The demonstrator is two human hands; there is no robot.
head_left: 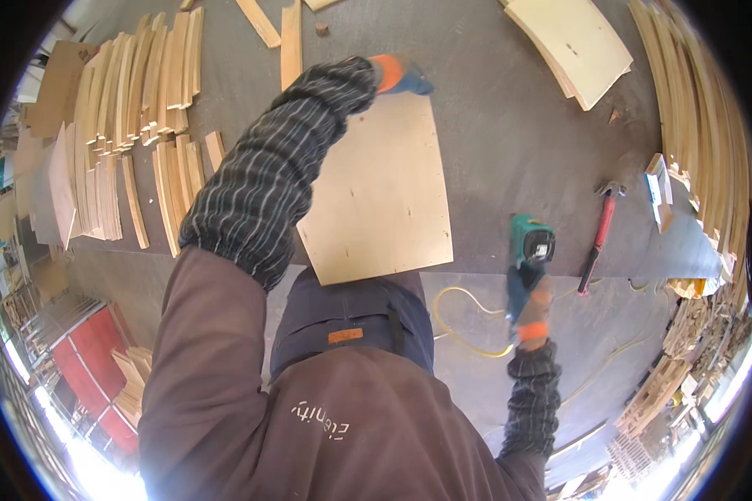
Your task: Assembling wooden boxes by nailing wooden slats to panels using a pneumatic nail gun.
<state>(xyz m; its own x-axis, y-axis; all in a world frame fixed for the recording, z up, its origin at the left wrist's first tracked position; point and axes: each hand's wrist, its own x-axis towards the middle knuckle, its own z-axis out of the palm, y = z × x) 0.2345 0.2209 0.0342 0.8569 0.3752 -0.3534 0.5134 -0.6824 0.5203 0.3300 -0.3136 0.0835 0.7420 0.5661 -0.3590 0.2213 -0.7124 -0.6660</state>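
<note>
A pale plywood board [384, 192] lies in front of me, its near edge reaching over the table's front edge by my waist. My left hand [403, 75], in an orange and blue glove, is at the board's far edge; motion blurs its fingers, so their grip does not show. Off to the right, my right hand [530, 299], in a like glove, is closed round the handle of a green nail gun [532, 238]. The gun is held apart from the board, near the table's front edge. A yellow air hose [464, 290] loops beside that hand.
A red-handled hammer [602, 234] lies right of the nail gun. Wood strips [134, 79] are stacked at the left, and long strips [698, 108] at the far right. More plywood panels [570, 42] lie at the back right of the dark table [493, 159].
</note>
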